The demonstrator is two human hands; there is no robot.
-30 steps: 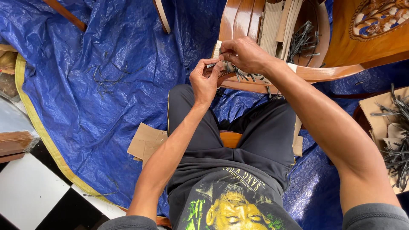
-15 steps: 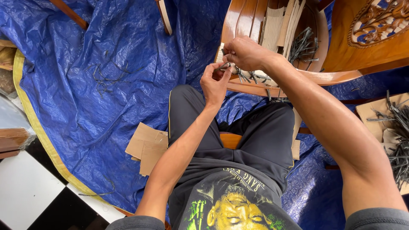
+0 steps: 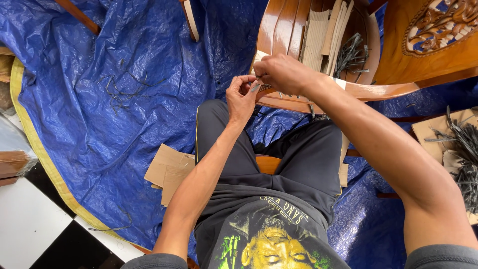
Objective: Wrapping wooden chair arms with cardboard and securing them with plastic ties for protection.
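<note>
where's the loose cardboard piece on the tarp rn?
Head view, lower left of centre: the cardboard piece lies flat on the blue tarp, beside the person's left thigh, under the left forearm.

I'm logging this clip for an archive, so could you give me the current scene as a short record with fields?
setting: person seated over a blue tarp, seen from above
left hand: fingers pinched on a thin dark strip
right hand: closed over the same spot at the edge of a wooden chair frame
on the chair: cardboard strips and a bundle of dark strips
on the tarp: loose dark strips, flat cardboard pieces
far right: pile of dark strips on cardboard
</note>
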